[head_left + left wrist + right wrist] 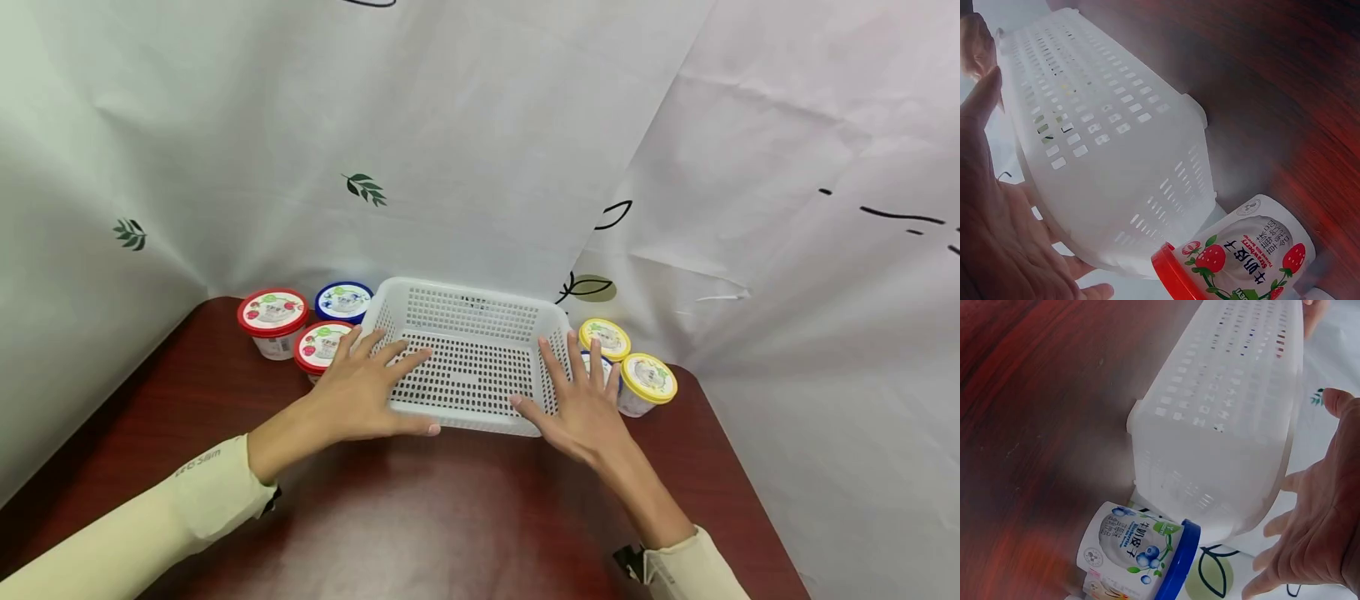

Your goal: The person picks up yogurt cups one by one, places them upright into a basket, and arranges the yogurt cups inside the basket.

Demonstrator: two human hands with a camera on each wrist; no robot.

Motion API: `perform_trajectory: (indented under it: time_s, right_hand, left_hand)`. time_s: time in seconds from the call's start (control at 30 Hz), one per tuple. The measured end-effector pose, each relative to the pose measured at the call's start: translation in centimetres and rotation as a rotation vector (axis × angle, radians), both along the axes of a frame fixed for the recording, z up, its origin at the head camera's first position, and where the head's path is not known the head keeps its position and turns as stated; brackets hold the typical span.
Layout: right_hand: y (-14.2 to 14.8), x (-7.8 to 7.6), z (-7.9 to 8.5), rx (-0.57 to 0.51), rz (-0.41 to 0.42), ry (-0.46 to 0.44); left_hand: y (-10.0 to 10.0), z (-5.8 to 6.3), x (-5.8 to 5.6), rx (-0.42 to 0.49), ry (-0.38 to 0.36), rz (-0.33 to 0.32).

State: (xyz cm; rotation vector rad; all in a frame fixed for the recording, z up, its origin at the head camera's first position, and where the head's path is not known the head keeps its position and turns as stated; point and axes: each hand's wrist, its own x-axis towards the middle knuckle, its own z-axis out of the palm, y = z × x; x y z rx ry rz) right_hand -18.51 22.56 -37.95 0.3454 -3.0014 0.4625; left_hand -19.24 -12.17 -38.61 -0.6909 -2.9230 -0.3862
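Observation:
A white perforated plastic basket [465, 310] stands on the table between both hands; nothing lies in it. My left hand [356, 392] is at its left end, fingers spread and reaching over the rim. In the left wrist view, the basket wall [1110, 172] is beside the palm. My right hand [588, 408] has its fingers spread at the opposite end, near the basket wall [1210, 453] in the right wrist view. Whether either hand touches the rim, I cannot tell. Closest to the left hand is a red-lidded strawberry tub [1241, 256]; a blue-lidded blueberry tub [1141, 550] is near the right.
Another red-lidded tub [273, 312] and a blue-lidded tub [343, 302] stand at the back left. Two yellow-lidded tubs, one behind [604, 337] and one in front [649, 379], stand right of the basket. White patterned sheeting [465, 150] hangs behind the dark red table [450, 517].

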Motion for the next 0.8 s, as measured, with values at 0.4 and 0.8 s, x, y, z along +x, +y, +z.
perform_trajectory:
  time_s: [0.4,0.8]
  right_hand:
    - [0.4,-0.38,-0.19,-0.014,-0.018,0.017]
    - [0.79,-0.67,-0.01,-0.019,-0.023,0.008]
  left_hand:
    - [-0.05,-0.39,0.52,0.017,0.103,-0.108]
    - [-0.22,-0.93,1.03,0.045,0.166,-0.191]
